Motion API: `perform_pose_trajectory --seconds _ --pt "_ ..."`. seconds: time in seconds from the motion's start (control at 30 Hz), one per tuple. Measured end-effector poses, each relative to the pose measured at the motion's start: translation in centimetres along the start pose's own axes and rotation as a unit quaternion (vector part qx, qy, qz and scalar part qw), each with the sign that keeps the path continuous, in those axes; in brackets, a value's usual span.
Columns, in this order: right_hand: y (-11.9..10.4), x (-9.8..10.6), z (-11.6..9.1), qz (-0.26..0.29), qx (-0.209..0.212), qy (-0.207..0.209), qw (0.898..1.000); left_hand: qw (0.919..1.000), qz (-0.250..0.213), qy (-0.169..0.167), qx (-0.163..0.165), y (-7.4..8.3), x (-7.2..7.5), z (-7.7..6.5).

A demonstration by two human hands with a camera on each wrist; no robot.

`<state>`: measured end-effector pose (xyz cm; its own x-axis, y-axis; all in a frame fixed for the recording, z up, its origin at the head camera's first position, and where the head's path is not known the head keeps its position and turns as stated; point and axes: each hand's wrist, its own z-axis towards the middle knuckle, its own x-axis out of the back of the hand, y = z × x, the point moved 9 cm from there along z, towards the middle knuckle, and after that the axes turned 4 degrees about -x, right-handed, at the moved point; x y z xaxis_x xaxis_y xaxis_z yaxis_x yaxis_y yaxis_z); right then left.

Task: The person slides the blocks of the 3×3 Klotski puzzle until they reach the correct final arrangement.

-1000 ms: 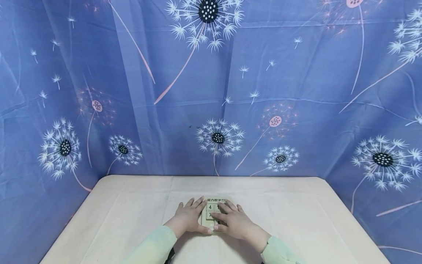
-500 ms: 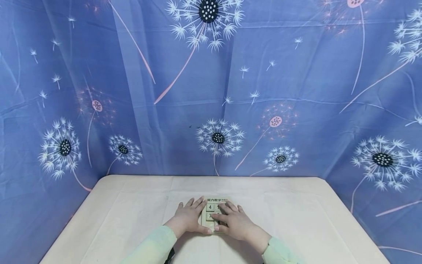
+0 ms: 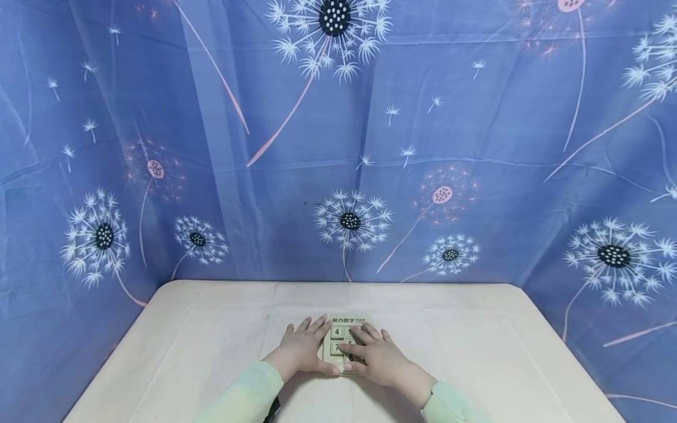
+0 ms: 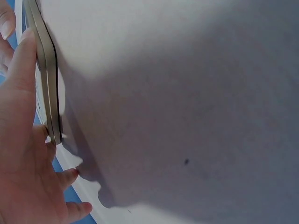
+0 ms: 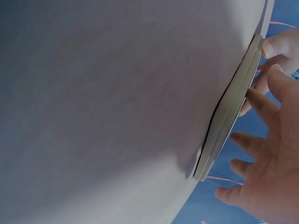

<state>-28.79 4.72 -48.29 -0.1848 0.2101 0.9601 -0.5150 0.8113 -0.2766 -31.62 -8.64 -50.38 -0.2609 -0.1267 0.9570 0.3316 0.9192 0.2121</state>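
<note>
A pale number slide puzzle lies on the table, with dark printed characters along its far edge. Tiles 4, 7 and 8 show; other tiles are partly under my right hand. My left hand holds the board's left side, thumb at the near edge and fingers by the far left corner. My right hand lies over the right side, its fingers spread and its index fingertip on the 7 tile. In the right wrist view the board is edge-on, beside that hand's fingers.
The board stands on a cream-covered table with rounded far corners. Blue cloth printed with dandelions hangs behind it and on both sides. Pale green sleeves cover both forearms.
Under my right index finger, the 7 tile has slid a little towards me, baring more of the tile to its right. My left hand stays where it was.
</note>
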Motion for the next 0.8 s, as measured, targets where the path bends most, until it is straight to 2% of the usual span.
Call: perform_pose_trajectory --seconds 0.6,0.8 --pt "-0.34 0.35 -0.38 -0.002 0.006 0.009 1.000 0.9999 -0.006 0.006 -0.006 -0.02 0.00 -0.10" --pt "-0.34 0.19 -0.55 -0.004 0.007 0.003 1.000 1.0000 0.004 0.004 -0.002 -0.01 -0.02 -0.06"
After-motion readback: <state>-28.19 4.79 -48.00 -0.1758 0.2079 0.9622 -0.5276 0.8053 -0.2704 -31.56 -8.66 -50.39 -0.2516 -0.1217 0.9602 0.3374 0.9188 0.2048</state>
